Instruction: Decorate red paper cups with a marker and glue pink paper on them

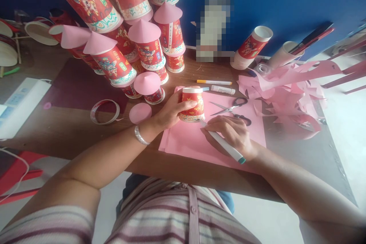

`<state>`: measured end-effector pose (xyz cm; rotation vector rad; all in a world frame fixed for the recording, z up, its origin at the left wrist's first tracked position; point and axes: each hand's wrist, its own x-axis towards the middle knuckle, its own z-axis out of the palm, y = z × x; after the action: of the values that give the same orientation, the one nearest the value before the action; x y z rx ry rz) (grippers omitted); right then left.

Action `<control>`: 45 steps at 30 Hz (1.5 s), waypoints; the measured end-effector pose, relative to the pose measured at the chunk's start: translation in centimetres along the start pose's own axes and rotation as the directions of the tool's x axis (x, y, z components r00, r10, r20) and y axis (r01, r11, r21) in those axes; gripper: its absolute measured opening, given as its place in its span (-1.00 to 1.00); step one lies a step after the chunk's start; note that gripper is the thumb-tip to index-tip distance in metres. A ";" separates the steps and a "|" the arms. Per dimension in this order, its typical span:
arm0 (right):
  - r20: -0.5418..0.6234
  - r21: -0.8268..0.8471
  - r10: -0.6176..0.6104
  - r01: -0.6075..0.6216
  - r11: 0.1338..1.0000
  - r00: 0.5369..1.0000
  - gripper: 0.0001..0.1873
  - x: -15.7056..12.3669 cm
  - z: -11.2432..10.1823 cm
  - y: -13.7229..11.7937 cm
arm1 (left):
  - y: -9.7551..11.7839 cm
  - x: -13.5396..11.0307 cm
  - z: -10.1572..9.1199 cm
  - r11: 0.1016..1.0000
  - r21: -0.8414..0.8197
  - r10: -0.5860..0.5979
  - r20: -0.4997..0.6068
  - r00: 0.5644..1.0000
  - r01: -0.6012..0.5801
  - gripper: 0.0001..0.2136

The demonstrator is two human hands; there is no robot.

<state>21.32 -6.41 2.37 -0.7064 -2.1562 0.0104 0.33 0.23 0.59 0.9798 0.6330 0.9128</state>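
Observation:
My left hand (170, 112) is closed around a red patterned paper cup (192, 105) that stands upside down on a pink paper sheet (188, 141). My right hand (233, 131) grips a white marker with a green end (225, 145), its tip touching the sheet right at the cup's rim. Scissors (233, 106) lie on the sheet just behind my right hand. A pink paper disc (140, 113) lies left of my left hand.
A stack of red cups with pink cone tops (143, 45) rises at the back left. Pink scraps (288, 87) pile up at right. A cut cup ring (104, 111), two pens (214, 82), more cups (251, 47) and a tape roll (261, 69) lie on the brown table (71, 129).

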 end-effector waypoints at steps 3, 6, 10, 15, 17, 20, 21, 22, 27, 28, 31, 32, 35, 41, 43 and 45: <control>-0.028 -0.022 -0.004 0.003 1.000 1.000 -0.80 0.1 0.1 0.0 | 0.0 0.0 0.0 1.000 -0.010 0.002 0.003 1.000 -0.001 -0.63; -0.041 -0.028 -0.018 0.016 0.999 0.999 -0.78 0.1 0.1 0.0 | 0.0 0.0 0.0 1.000 -0.026 -0.009 0.009 1.000 0.010 -0.62; -0.028 -0.021 -0.007 0.006 1.000 1.000 -0.76 0.3 0.0 0.0 | 0.1 0.0 0.0 1.000 -0.027 -0.011 -0.002 1.000 0.011 -0.59; -0.051 -0.012 -0.034 0.033 0.999 0.998 -0.72 0.6 -0.3 -0.3 | 0.0 -0.1 -0.1 0.999 -0.028 -0.031 -0.016 0.999 0.030 -0.59; -0.061 -0.015 -0.029 0.028 0.999 0.998 -0.73 0.5 -0.2 -0.3 | 0.0 -0.1 -0.1 0.999 -0.024 -0.027 -0.012 1.000 0.027 -0.59; -0.067 -0.026 -0.035 0.033 0.999 0.997 -0.73 0.5 -0.2 -0.2 | 0.0 -0.1 0.0 1.000 -0.019 -0.007 -0.004 1.000 0.007 -0.58; -0.067 -0.029 -0.035 0.033 0.999 0.997 -0.74 0.5 -0.2 -0.1 | 0.0 0.0 0.0 1.000 -0.016 -0.001 0.002 1.000 0.001 -0.58; -0.068 -0.032 -0.033 0.030 0.999 0.997 -0.74 0.5 -0.2 -0.1 | -0.1 0.0 0.0 1.000 -0.013 0.003 0.005 1.000 -0.003 -0.59; -0.068 -0.046 -0.022 0.019 0.999 0.997 -0.79 0.4 -0.1 0.1 | -0.4 0.0 -0.4 1.000 -0.016 -0.014 -0.020 1.000 0.014 -0.52; -0.069 -0.045 -0.024 0.021 0.999 0.997 -0.79 0.4 0.0 0.1 | -0.5 0.0 -0.5 1.000 -0.016 -0.018 -0.023 1.000 0.018 -0.52; -0.072 -0.039 -0.023 0.020 0.999 0.997 -0.80 0.3 0.1 0.1 | -0.5 -0.1 -0.5 1.000 -0.014 -0.022 -0.021 1.000 0.022 -0.54; -0.072 -0.035 -0.024 0.022 0.999 0.997 -0.80 0.3 0.1 0.1 | -0.5 -0.1 -0.5 1.000 -0.012 -0.019 -0.019 1.000 0.018 -0.54; -0.061 -0.020 -0.034 0.032 0.999 0.998 -0.77 0.4 0.0 0.1 | -0.4 -0.1 -0.3 1.000 -0.010 -0.015 0.004 1.000 0.015 -0.56; -0.046 -0.018 -0.025 0.024 1.000 0.999 -0.77 0.6 -0.2 0.1 | -0.4 0.0 -0.3 1.000 -0.016 -0.010 0.025 1.000 0.011 -0.56; -0.048 -0.021 -0.023 0.022 1.000 0.999 -0.76 0.6 -0.2 0.1 | -0.4 0.0 -0.3 1.000 -0.012 -0.007 0.027 1.000 0.007 -0.57; -0.058 -0.031 -0.023 0.021 0.999 0.998 -0.77 0.6 -0.1 0.1 | -0.4 0.0 -0.3 1.000 -0.016 -0.002 0.029 1.000 0.002 -0.56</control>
<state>21.17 -6.10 2.85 -0.6919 -2.1115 -0.0541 0.19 0.27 0.07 0.9768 0.6014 0.8991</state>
